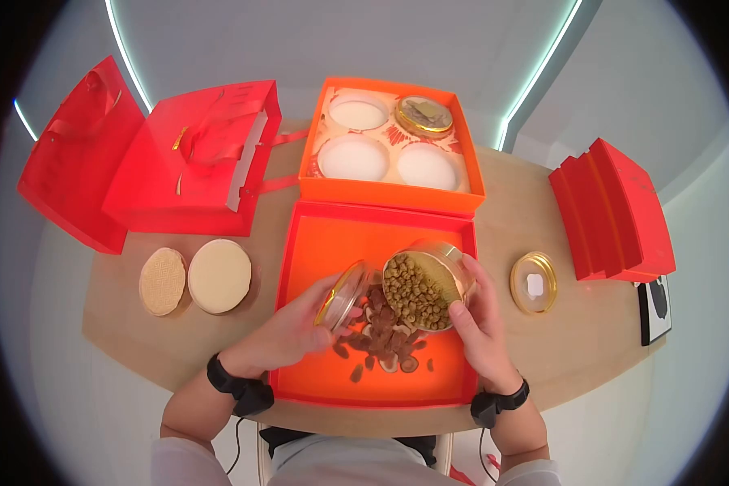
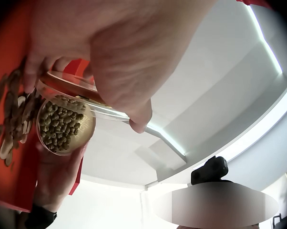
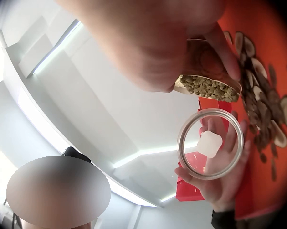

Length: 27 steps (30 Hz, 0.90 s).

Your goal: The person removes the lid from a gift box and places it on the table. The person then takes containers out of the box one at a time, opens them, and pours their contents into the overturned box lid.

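The right hand (image 1: 484,324) grips a clear round jar (image 1: 454,267) of small greenish-brown curled pieces (image 1: 413,293), its mouth tilted toward the left over the orange box lid (image 1: 316,243). In the left hand (image 1: 296,328) is a clear round gold-rimmed lid (image 1: 344,296), held on edge beside the jar. Beneath both lies a pile of brown and pale dried slices (image 1: 389,340) on the orange surface. Through the clear lid (image 3: 210,112) in the right wrist view, a white square packet (image 3: 210,144) and the left palm (image 3: 224,179) show.
Behind stands an orange box (image 1: 474,174) with three round hollows and a gold-rimmed jar (image 1: 424,117). At left are red gift bags (image 1: 186,162) and two pale round pads (image 1: 219,276). A gold-rimmed lid (image 1: 534,283) and red boxes (image 1: 616,215) sit at right.
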Motion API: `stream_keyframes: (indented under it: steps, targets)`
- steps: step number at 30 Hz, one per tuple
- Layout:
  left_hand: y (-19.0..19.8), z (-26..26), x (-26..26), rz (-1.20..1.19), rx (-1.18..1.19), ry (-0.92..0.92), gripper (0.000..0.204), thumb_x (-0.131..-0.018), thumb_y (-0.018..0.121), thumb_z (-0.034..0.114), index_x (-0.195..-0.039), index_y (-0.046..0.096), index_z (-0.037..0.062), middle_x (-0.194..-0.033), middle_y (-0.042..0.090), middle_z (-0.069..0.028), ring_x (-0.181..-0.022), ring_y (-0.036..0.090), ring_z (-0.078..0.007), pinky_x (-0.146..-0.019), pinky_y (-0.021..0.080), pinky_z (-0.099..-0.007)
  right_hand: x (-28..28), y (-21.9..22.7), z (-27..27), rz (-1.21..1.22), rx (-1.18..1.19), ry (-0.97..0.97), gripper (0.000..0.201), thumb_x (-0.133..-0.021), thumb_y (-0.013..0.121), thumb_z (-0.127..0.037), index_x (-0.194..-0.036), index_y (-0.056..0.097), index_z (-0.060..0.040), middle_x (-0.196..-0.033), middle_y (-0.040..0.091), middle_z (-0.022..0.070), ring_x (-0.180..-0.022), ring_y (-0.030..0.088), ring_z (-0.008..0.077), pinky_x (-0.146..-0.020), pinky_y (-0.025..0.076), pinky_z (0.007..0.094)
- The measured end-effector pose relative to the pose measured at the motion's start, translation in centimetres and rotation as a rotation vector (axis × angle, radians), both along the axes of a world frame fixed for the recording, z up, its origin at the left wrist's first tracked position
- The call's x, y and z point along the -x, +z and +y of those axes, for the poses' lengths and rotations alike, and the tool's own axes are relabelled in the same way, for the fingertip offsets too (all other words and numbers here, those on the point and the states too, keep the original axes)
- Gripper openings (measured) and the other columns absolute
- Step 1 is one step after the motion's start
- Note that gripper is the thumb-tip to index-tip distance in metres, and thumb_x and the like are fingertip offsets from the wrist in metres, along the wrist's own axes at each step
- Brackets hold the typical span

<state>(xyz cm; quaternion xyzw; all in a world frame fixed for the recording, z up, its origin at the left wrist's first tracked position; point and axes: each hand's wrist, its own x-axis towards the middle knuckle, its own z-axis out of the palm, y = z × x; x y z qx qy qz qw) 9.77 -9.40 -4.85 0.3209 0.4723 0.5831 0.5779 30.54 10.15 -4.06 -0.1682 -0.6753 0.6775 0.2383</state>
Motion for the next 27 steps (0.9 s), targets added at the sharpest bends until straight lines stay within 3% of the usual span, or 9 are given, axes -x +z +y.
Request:
stream_keyframes:
  steps: [1, 5, 10, 12, 17, 20, 27]
  targets:
    - [0.0, 0.0, 0.0, 0.012, 0.052, 0.012, 0.101, -0.085, 0.071, 0.054, -0.154, 0.016, 0.0060, -0.147, 0.039, -0.0120, -0.132, 0.047, -0.0246, -0.102, 0.044, -0.0376, 0.0, -0.2, 0.2, -0.004, -0.077, -0.011, 0.056, -0.100, 0.054, -0.013, -0.149, 0.029, -0.0052, -0.145, 0.035, 0.0117, -0.132, 0.039, 0.0205, -0.108, 0.036, 0.0355]
    - [-1.0, -0.2, 0.3, -0.007, 0.104, -0.025, 0.099, -0.087, 0.064, 0.060, -0.154, 0.015, 0.0058, -0.146, 0.039, -0.0113, -0.130, 0.049, -0.0241, -0.102, 0.044, -0.0372, -0.3, -0.5, 0.5, -0.024, -0.209, -0.035, 0.057, -0.098, 0.057, -0.012, -0.149, 0.030, -0.0049, -0.145, 0.037, 0.0122, -0.131, 0.040, 0.0202, -0.106, 0.039, 0.0339]
    - [0.3, -0.2, -0.1, 0.061, 0.057, -0.055, 0.110, -0.083, 0.056, 0.073, -0.155, 0.010, 0.0052, -0.148, 0.035, -0.0115, -0.130, 0.046, -0.0245, -0.103, 0.041, -0.0367, -0.4, 0.4, -0.1, -0.095, -0.162, -0.032, 0.057, -0.096, 0.060, -0.010, -0.147, 0.035, -0.0044, -0.144, 0.041, 0.0114, -0.125, 0.047, 0.0191, -0.101, 0.043, 0.0324]
    - [1.0, -0.1, -0.4, 0.073, 0.056, -0.048, 0.112, -0.082, 0.056, 0.075, -0.155, 0.009, 0.0048, -0.150, 0.033, -0.0115, -0.131, 0.045, -0.0244, -0.103, 0.040, -0.0363, -0.4, 0.4, -0.2, -0.110, -0.128, -0.021, 0.056, -0.095, 0.062, -0.009, -0.146, 0.037, -0.0042, -0.143, 0.043, 0.0114, -0.123, 0.049, 0.0187, -0.099, 0.045, 0.0319]
    - [0.9, 0.0, -0.4, 0.088, 0.058, -0.056, 0.114, -0.081, 0.055, 0.076, -0.155, 0.008, 0.0033, -0.152, 0.030, -0.0112, -0.131, 0.044, -0.0240, -0.104, 0.038, -0.0355, -0.4, 0.2, 0.3, -0.099, -0.503, 0.023, 0.058, -0.091, 0.067, -0.007, -0.143, 0.042, -0.0035, -0.135, 0.051, 0.0167, -0.122, 0.053, 0.0270, -0.100, 0.044, 0.0345]
    - [0.8, -0.1, -0.5, 0.101, 0.042, -0.049, 0.112, -0.083, 0.054, 0.076, -0.155, 0.008, 0.0032, -0.152, 0.029, -0.0109, -0.130, 0.044, -0.0237, -0.103, 0.038, -0.0353, -0.4, 0.4, 0.2, -0.103, -0.513, 0.033, 0.061, -0.089, 0.069, -0.008, -0.143, 0.042, -0.0038, -0.136, 0.051, 0.0185, -0.125, 0.052, 0.0311, -0.102, 0.044, 0.0364]
    - [1.2, -0.1, -0.5, 0.098, 0.051, -0.035, 0.112, -0.081, 0.055, 0.076, -0.155, 0.009, 0.0053, -0.149, 0.032, -0.0106, -0.132, 0.043, -0.0245, -0.105, 0.038, -0.0365, -0.5, 1.1, -0.3, -0.186, -0.528, 0.015, 0.071, -0.087, 0.071, -0.008, -0.147, 0.034, -0.0035, -0.141, 0.049, 0.0188, -0.129, 0.051, 0.0314, -0.104, 0.044, 0.0387]
